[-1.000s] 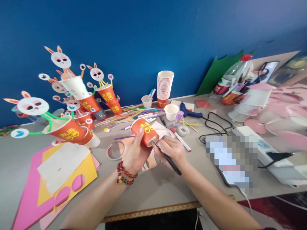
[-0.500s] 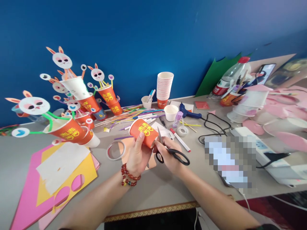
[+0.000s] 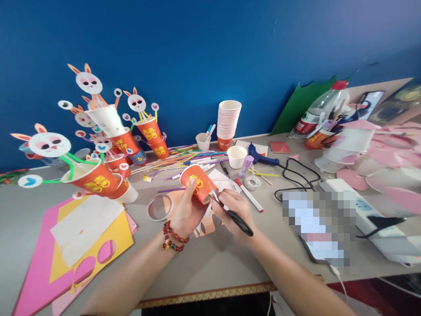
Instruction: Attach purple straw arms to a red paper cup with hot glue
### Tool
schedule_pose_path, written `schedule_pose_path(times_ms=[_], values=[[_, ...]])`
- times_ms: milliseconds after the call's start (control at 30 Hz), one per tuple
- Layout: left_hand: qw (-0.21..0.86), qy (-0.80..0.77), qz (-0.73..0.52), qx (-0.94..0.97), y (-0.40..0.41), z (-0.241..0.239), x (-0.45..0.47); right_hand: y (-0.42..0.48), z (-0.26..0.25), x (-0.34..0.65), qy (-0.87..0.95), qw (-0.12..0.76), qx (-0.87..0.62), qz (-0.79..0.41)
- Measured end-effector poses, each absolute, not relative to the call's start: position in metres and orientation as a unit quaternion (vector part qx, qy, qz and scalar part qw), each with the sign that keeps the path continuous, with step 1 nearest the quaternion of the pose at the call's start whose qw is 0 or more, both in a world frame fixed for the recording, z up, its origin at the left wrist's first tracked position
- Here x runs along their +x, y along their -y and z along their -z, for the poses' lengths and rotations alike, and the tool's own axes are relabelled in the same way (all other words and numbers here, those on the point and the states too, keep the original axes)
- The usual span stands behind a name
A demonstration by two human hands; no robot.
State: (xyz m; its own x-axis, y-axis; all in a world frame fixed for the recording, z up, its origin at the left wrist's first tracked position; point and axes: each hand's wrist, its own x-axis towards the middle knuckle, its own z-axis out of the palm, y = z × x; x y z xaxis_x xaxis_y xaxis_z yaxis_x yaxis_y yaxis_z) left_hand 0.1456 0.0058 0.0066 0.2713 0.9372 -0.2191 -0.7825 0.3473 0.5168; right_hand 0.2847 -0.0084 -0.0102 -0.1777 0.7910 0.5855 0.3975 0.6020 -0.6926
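Note:
An orange paper cup (image 3: 196,181) with yellow characters lies tilted in my left hand (image 3: 188,210), its thumb along the side and fingers beneath. A beaded bracelet circles that wrist. My right hand (image 3: 234,210) is closed around black-handled scissors (image 3: 242,223), whose blades lie against the cup's lower right end. Whether the blades pierce the cup I cannot tell. Beneath the hands is an orange paper sheet (image 3: 210,224) with cut-outs, and a roll of tape (image 3: 159,207) lies left of them.
Rabbit-faced cup figures (image 3: 95,180) stand at the left, above coloured paper sheets (image 3: 33,267). Stacked paper cups (image 3: 227,127), pipe cleaners and markers lie at the back. A blue glue gun (image 3: 263,159), its cable, a phone (image 3: 317,252) and a power strip (image 3: 358,206) occupy the right.
The scissors have turned, so their blades now lie against the cup's end and their handles point more steeply down. The cup has rotated a little in my left hand.

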Motion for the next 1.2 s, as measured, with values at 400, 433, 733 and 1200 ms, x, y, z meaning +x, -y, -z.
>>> schedule_pose_path(times_ms=[400, 433, 733, 1200], values=[[0.806, -0.169, -0.554, 0.121, 0.000, -0.003, 0.149, 0.021, 0.009, 0.277, 0.548, 0.514, -0.457, -0.476], [0.809, -0.167, -0.550, 0.125, 0.000, -0.004, 0.149, 0.021, 0.009, 0.277, 0.550, 0.515, -0.454, -0.476], [0.801, -0.213, -0.550, 0.102, 0.000, -0.011, 0.149, 0.008, 0.005, 0.288, 0.777, 0.478, -0.394, -0.108], [0.784, -0.199, -0.560, 0.177, 0.004, -0.003, 0.150, 0.026, 0.006, 0.276, 0.560, 0.524, -0.439, -0.468]])
